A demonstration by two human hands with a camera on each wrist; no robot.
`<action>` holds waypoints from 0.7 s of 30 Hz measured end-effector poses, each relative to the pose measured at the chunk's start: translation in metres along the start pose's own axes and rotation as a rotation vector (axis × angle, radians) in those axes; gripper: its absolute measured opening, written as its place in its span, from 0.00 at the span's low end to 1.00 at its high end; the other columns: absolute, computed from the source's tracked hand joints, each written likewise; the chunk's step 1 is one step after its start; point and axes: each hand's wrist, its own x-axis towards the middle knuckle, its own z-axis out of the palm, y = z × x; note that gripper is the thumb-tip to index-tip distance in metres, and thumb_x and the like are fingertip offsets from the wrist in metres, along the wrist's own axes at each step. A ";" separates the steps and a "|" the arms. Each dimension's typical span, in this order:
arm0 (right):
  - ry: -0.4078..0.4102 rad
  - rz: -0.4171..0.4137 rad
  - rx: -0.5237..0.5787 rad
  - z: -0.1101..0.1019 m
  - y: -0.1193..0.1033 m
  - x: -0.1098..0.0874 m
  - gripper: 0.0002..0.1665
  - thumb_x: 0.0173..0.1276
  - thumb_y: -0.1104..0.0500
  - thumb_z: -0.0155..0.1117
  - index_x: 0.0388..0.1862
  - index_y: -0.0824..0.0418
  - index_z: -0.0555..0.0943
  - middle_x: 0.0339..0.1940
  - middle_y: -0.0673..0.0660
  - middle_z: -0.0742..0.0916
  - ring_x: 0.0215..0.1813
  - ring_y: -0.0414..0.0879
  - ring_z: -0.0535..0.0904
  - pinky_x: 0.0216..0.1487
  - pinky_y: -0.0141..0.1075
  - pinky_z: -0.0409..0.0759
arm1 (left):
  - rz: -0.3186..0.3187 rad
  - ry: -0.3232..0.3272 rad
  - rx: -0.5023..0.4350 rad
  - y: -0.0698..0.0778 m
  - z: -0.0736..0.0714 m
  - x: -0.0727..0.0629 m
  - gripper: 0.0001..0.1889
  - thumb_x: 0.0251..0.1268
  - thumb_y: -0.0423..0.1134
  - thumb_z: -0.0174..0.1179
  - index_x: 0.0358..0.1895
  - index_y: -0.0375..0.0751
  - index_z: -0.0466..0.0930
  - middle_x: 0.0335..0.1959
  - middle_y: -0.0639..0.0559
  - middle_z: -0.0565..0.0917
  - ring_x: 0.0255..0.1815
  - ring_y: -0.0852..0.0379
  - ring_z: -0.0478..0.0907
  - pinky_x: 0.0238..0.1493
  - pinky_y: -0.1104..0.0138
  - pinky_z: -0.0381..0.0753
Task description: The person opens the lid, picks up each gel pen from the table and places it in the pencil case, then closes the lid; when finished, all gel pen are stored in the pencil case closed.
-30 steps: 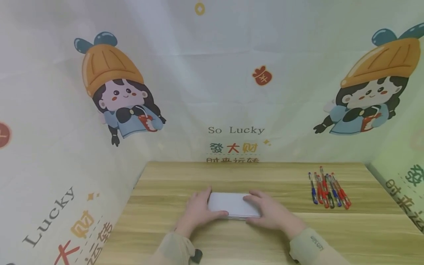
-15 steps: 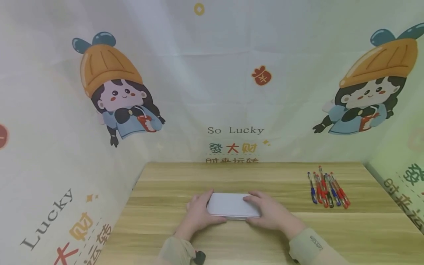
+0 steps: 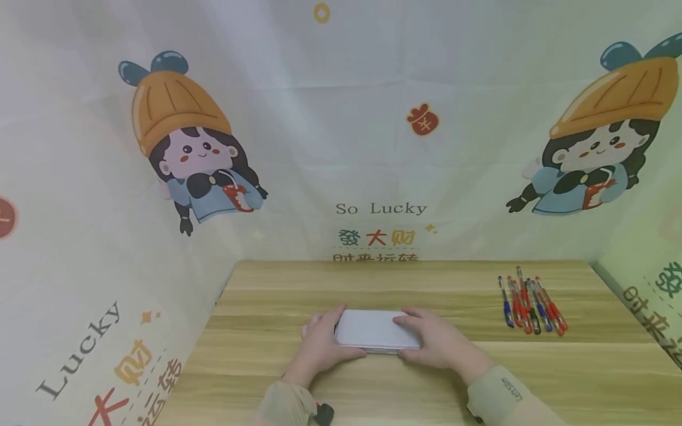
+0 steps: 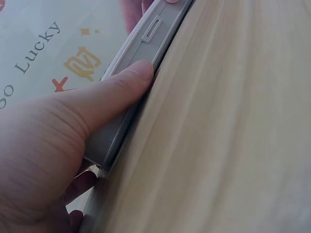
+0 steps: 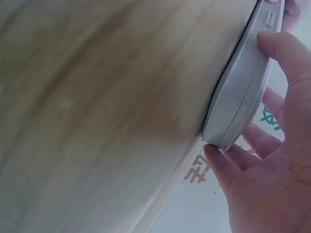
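A white, flat case [image 3: 375,328] with rounded corners lies closed on the wooden table in the head view. My left hand [image 3: 322,348] grips its left end, the thumb along the front side and the index finger at the back corner. In the left wrist view that thumb [image 4: 119,90] presses the case's side, close to a small slotted tab [image 4: 152,29]. My right hand [image 3: 439,340] holds the right end, thumb in front and a finger over the top. The right wrist view shows the right thumb [image 5: 279,48] on the front side and other fingers around the end. What is inside is hidden.
Several gel pens [image 3: 533,305] with red, blue and black grips lie bunched at the right rear of the wooden table [image 3: 277,284]. A printed cloth [image 3: 330,148] hangs behind and on both sides. A small dark item [image 3: 323,414] sits by the left cuff.
My left thumb has shifted from the top front edge down onto the case's front side. The right hand keeps its hold, and the case stays in about the same place.
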 end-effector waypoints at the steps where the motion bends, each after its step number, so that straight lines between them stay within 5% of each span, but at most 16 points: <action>1: 0.002 -0.004 -0.006 0.000 0.000 0.000 0.42 0.63 0.43 0.80 0.75 0.57 0.83 0.77 0.70 0.81 0.75 0.70 0.80 0.75 0.65 0.78 | 0.001 0.004 0.000 0.000 0.000 0.000 0.64 0.39 0.63 0.89 0.83 0.42 0.70 0.77 0.42 0.82 0.71 0.41 0.74 0.67 0.42 0.65; 10: -0.016 -0.008 -0.018 -0.005 0.002 0.002 0.42 0.66 0.43 0.79 0.76 0.57 0.83 0.78 0.69 0.81 0.75 0.71 0.80 0.75 0.66 0.78 | 0.004 0.006 0.013 -0.002 -0.001 0.001 0.63 0.40 0.63 0.89 0.83 0.43 0.71 0.76 0.43 0.83 0.71 0.41 0.74 0.65 0.44 0.65; 21: -0.022 0.034 0.161 -0.012 0.006 0.003 0.30 0.71 0.42 0.77 0.67 0.52 0.88 0.77 0.65 0.84 0.76 0.69 0.80 0.77 0.68 0.76 | -0.043 -0.013 -0.035 -0.003 -0.001 0.000 0.68 0.36 0.64 0.90 0.86 0.47 0.66 0.76 0.41 0.82 0.75 0.40 0.72 0.72 0.42 0.65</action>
